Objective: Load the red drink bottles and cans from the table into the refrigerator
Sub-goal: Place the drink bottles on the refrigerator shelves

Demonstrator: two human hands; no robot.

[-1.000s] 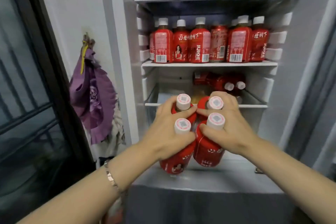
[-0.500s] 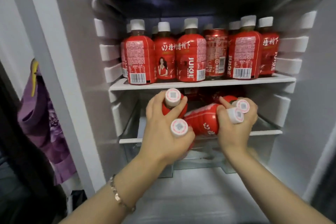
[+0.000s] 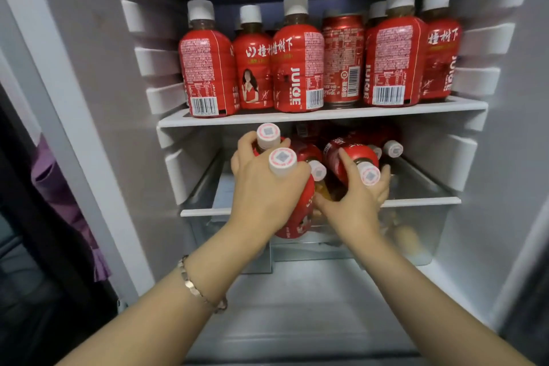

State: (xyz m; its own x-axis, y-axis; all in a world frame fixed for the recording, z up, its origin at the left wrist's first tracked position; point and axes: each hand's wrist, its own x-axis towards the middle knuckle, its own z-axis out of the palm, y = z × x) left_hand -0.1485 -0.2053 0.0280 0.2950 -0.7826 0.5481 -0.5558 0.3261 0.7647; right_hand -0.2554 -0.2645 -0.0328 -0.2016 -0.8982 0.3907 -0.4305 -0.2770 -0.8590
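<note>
My left hand [image 3: 261,190] is wrapped round two red bottles at once. The near bottle [image 3: 300,211] points its white cap at me above my knuckles, and its body runs down past my palm toward five o'clock. The far bottle [image 3: 268,135] pokes out at twelve o'clock of the same hand, just under the upper shelf [image 3: 320,116].

My right hand [image 3: 353,208], at three o'clock of my left and nearly touching it, grips a tilted bottle [image 3: 350,154], thumb on the red label and fingers curled behind the neck, its cap turned toward me. This bottle sits over the lower shelf [image 3: 421,202], among lying bottles [image 3: 392,148] stacked at one o'clock of my right hand.

At twelve o'clock of both hands, standing bottles [image 3: 297,68] line the upper shelf, with a red can [image 3: 343,59] between them. A bracelet [image 3: 202,291] rings my left wrist. A purple cloth [image 3: 59,193] hangs at nine o'clock, outside the refrigerator [image 3: 98,98].
</note>
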